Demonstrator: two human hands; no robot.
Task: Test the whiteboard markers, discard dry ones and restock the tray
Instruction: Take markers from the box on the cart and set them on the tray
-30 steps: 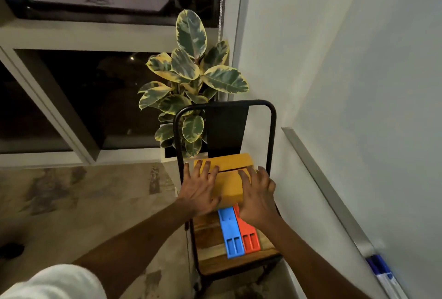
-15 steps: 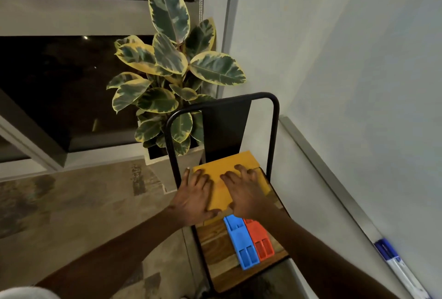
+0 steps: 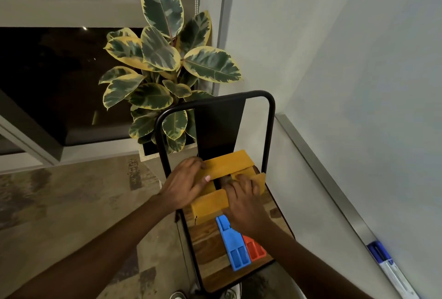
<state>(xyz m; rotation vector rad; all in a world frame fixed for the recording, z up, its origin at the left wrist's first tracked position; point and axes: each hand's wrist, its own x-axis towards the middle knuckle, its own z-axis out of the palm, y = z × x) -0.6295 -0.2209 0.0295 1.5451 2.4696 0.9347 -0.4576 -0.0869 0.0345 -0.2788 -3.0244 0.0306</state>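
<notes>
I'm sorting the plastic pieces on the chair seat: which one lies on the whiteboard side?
The orange piece. It lies close beside the blue piece, on that piece's right, toward the whiteboard; the blue one is on the window side.

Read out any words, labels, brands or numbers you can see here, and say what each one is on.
No text can be read.
marker: any print on its barrel is too small and blurred to read.
yellow box, blue piece, orange piece: no print shows.

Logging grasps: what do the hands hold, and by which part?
The left hand pinches the yellow box's far flap at its left end; the right hand grips the right flap's edge.
</notes>
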